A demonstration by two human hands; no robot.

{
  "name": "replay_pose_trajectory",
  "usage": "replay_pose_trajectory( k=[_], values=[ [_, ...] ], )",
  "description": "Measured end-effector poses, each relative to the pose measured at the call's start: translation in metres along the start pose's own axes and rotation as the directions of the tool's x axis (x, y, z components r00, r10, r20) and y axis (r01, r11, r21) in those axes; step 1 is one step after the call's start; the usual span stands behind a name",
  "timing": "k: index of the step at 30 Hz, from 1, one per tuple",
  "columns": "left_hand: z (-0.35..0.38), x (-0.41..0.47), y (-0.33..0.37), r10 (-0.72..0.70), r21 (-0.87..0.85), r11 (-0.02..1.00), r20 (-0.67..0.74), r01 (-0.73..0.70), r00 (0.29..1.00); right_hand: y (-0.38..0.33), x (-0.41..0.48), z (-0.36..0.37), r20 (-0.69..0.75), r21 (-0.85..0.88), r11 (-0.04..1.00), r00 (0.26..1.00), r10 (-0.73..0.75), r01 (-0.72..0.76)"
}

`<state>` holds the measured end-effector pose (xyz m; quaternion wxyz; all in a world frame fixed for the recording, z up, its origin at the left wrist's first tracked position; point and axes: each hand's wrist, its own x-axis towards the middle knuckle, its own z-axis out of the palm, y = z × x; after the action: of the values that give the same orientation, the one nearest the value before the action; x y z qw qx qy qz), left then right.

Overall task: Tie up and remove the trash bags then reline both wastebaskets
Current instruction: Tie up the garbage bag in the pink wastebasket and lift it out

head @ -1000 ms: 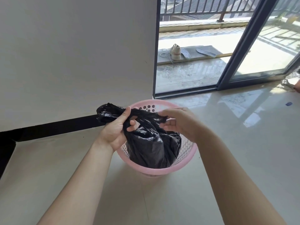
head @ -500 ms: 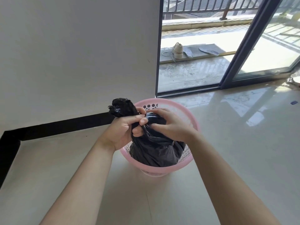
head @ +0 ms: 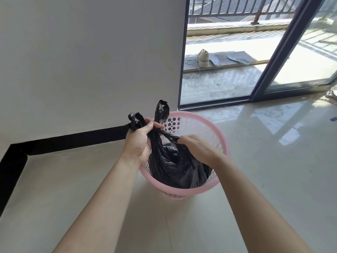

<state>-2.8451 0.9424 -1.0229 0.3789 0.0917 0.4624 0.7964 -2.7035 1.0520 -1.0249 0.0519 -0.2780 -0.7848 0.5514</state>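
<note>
A pink perforated wastebasket point(head: 213, 128) stands on the pale tiled floor near a white wall. Inside it sits a full black trash bag point(head: 175, 168), its top gathered into twisted strands above the rim. My left hand point(head: 140, 141) grips the bag's gathered top at the basket's left edge; two loose black ends stick up past its fingers. My right hand point(head: 198, 148) pinches a twisted strand that runs taut between both hands over the basket's middle.
The white wall with a black skirting strip point(head: 76, 139) runs behind and left of the basket. A sliding glass door point(head: 273, 57) stands open at the back right onto a balcony with a shoe point(head: 203, 58) and insoles.
My hands, close together over the bag's top before, have drawn apart, stretching a twisted strand between them. Two bag ends now stand up above my left hand.
</note>
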Motion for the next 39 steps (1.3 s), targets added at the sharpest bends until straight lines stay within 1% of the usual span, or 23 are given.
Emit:
replay_pose_trajectory(
  k=[2, 3, 5, 7, 11, 13, 14, 15, 17, 18, 19, 20, 21, 22, 23, 25, 27, 29, 31, 34, 36, 37, 39],
  values=[
    [0.000, -0.002, -0.001, -0.065, -0.126, 0.989, 0.054, 0.071, 0.996, 0.004, -0.001, 0.002, 0.019, 0.008, 0.998, 0.998, 0.056, -0.057],
    [-0.001, -0.003, -0.001, -0.084, -0.138, 0.986, 0.077, 0.094, 0.993, 0.008, -0.001, 0.002, 0.044, 0.029, 0.996, 0.996, 0.077, -0.079],
    [-0.002, -0.004, -0.001, -0.099, -0.107, 0.988, 0.096, 0.109, 0.990, 0.015, 0.000, 0.003, 0.091, 0.127, 0.983, 0.989, 0.120, -0.131],
    [-0.002, -0.007, 0.001, -0.104, -0.078, 0.991, 0.113, 0.113, 0.988, 0.015, 0.000, 0.002, 0.075, 0.285, 0.946, 0.988, 0.136, -0.152],
    [0.005, -0.015, 0.002, -0.172, 0.032, 0.985, 0.220, 0.169, 0.960, 0.003, 0.002, 0.001, -0.035, 0.506, 0.862, 0.998, 0.049, -0.025],
    [0.009, -0.020, -0.003, -0.214, 0.111, 0.975, 0.223, 0.193, 0.951, -0.006, 0.002, 0.000, -0.119, 0.599, 0.798, 0.993, 0.014, 0.060],
    [0.011, -0.021, -0.005, -0.214, 0.120, 0.974, 0.204, 0.193, 0.955, -0.010, 0.002, -0.001, -0.182, 0.682, 0.724, 0.983, 0.035, 0.101],
    [0.013, -0.022, -0.006, -0.200, 0.094, 0.978, 0.176, 0.186, 0.964, -0.015, 0.001, -0.002, -0.231, 0.788, 0.601, 0.969, 0.091, 0.132],
    [0.019, -0.022, -0.005, -0.168, -0.090, 0.979, 0.139, 0.182, 0.976, -0.021, 0.000, -0.005, -0.260, 0.949, 0.232, 0.945, 0.198, 0.212],
    [0.023, -0.021, -0.003, -0.163, -0.214, 0.959, 0.128, 0.187, 0.978, -0.022, 0.000, -0.007, -0.266, 0.964, 0.050, 0.939, 0.219, 0.262],
    [0.026, -0.019, -0.002, -0.159, -0.326, 0.927, 0.108, 0.186, 0.981, -0.022, 0.001, -0.008, -0.274, 0.951, -0.080, 0.932, 0.237, 0.300],
    [0.028, -0.017, -0.001, -0.154, -0.415, 0.894, 0.074, 0.171, 0.985, -0.022, 0.001, -0.009, -0.277, 0.937, -0.136, 0.923, 0.267, 0.320],
    [0.029, -0.014, 0.000, -0.152, -0.475, 0.868, 0.027, 0.146, 0.988, -0.021, 0.001, -0.010, -0.271, 0.935, -0.143, 0.913, 0.306, 0.326],
    [0.029, -0.012, 0.001, -0.163, -0.512, 0.850, -0.024, 0.128, 0.986, -0.020, 0.001, -0.012, -0.272, 0.940, -0.104, 0.897, 0.348, 0.325],
    [0.026, -0.009, 0.001, -0.179, -0.514, 0.850, -0.086, 0.111, 0.980, -0.016, -0.001, -0.014, -0.291, 0.945, -0.024, 0.872, 0.393, 0.326],
    [0.014, -0.005, 0.005, -0.181, -0.414, 0.908, -0.240, 0.068, 0.954, -0.005, -0.005, -0.026, -0.362, 0.931, 0.151, 0.799, 0.479, 0.332],
    [-0.002, -0.001, 0.009, -0.143, -0.273, 0.961, -0.354, 0.044, 0.924, 0.010, -0.008, -0.044, -0.430, 0.902, 0.234, 0.704, 0.564, 0.363],
    [-0.014, 0.001, 0.011, -0.108, -0.195, 0.980, -0.359, 0.039, 0.927, 0.020, -0.012, -0.060, -0.486, 0.871, 0.285, 0.621, 0.615, 0.399],
    [-0.017, 0.001, 0.012, -0.065, -0.124, 0.992, -0.323, 0.026, 0.944, 0.024, -0.014, -0.069, -0.524, 0.850, 0.349, 0.572, 0.631, 0.394],
    [-0.014, -0.002, 0.010, -0.020, -0.043, 0.999, -0.307, 0.007, 0.952, 0.025, -0.013, -0.066, -0.552, 0.834, 0.424, 0.539, 0.636, 0.353],
    [-0.014, -0.004, 0.008, 0.000, 0.031, 0.999, -0.289, 0.010, 0.957, 0.026, -0.013, -0.062, -0.607, 0.783, 0.556, 0.535, 0.588, 0.278],
    [-0.013, -0.005, 0.008, 0.006, 0.062, 0.998, -0.267, 0.010, 0.964, 0.025, -0.013, -0.060, -0.635, 0.740, 0.630, 0.554, 0.538, 0.237],
    [-0.007, -0.008, 0.009, 0.004, 0.062, 0.998, -0.186, 0.008, 0.982, 0.018, -0.012, -0.058, -0.650, 0.644, 0.746, 0.635, 0.417, 0.170]
  ],
)
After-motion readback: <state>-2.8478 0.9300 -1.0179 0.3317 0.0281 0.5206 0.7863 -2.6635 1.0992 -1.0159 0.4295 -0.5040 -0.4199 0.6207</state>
